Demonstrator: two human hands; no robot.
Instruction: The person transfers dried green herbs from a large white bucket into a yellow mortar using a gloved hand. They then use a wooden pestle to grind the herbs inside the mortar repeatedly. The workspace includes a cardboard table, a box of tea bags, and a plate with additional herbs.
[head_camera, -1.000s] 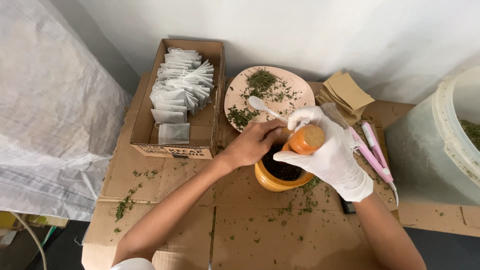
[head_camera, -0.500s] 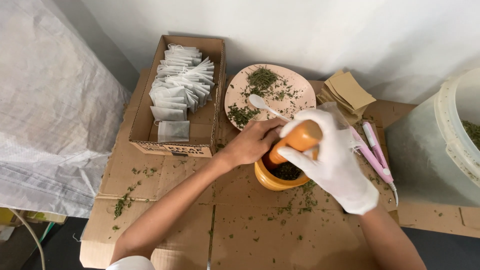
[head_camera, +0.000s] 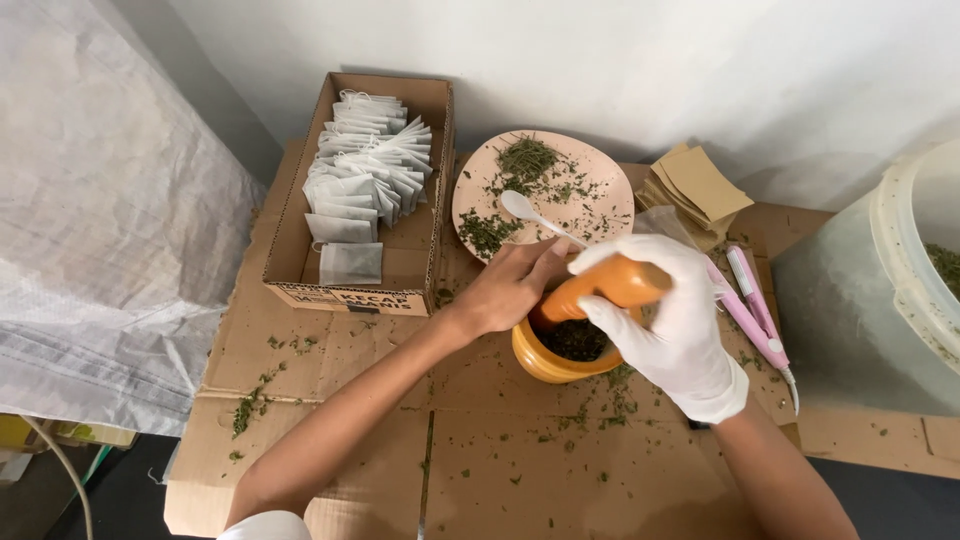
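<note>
Pestle (head_camera: 610, 285) and mortar (head_camera: 553, 362) sit at the middle of the flattened cardboard (head_camera: 330, 370), just in front of the pink plate (head_camera: 600, 175). The right hand (head_camera: 668, 320), in a white glove, is wrapped tight around the pestle's thick orange upper end, and the tool leans to the left with its lower end down in the dark crushed leaves inside the bowl. The left hand (head_camera: 508, 290), bare, lies against the mortar's far rim with its fingers bent over the edge, steadying it; it is closed on nothing else.

Both pieces look like solid turned wood or ceramic, I cannot tell which, so they are likely stiff and fairly heavy for their bulk, not things that give under pressure. The pestle's smooth finish may be slippery under a glove, so a full fist round the fat end seems the sound hold. The mortar is round-bellied and smooth, and would probably skate on the cardboard unless it is held at the rim or cupped at the side.

On the plate lie loose green dried leaves and a white spoon (head_camera: 535, 213). To the left an open box (head_camera: 352, 290) holds rows of white filter bags. Brown paper envelopes (head_camera: 698, 190) and a pink sealer (head_camera: 748, 305) lie to the right, beside a large translucent tub (head_camera: 850, 290). Leaf crumbs are scattered over the cardboard.
</note>
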